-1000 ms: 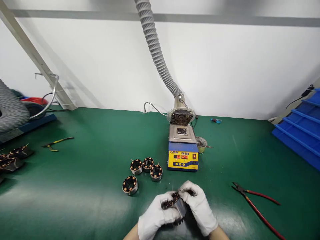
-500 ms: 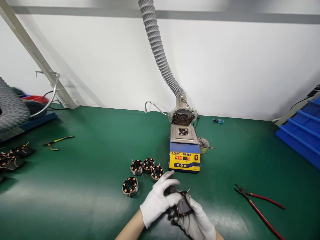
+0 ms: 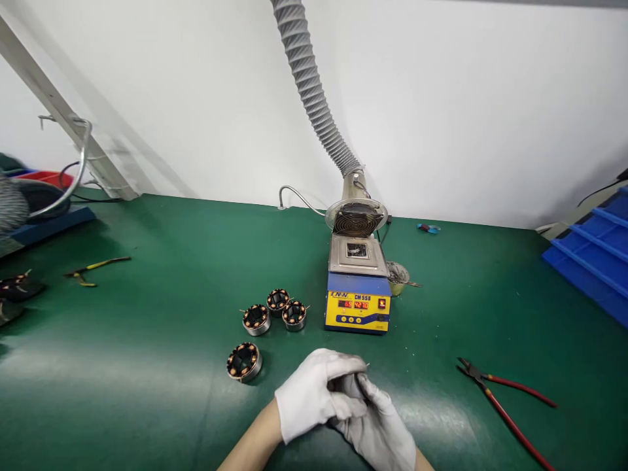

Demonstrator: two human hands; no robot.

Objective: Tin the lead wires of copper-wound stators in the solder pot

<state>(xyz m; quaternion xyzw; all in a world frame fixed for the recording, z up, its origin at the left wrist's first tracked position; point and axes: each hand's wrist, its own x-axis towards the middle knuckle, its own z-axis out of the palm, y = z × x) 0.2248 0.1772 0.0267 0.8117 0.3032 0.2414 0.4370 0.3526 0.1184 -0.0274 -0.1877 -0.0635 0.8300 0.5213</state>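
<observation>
Both my hands wear white gloves and are clasped together low in the middle of the head view. My left hand (image 3: 314,392) wraps over the top of a small wound motor stator, which is almost wholly hidden; only a thin wire end (image 3: 367,366) pokes out. My right hand (image 3: 377,425) cups it from below. Several more stators with copper coils lie on the green mat: one (image 3: 244,361) just left of my hands, three others (image 3: 275,311) grouped farther back.
A blue and yellow solder pot (image 3: 358,288) with red digits stands behind my hands, under a grey fume hose (image 3: 314,91). Red-handled cutters (image 3: 500,399) lie at right, yellow-handled pliers (image 3: 93,268) at left. Blue bins (image 3: 593,255) stand far right.
My left hand has closed over the stator, hiding it, while my right hand turned underneath it. The view shifted slightly up and to the right.
</observation>
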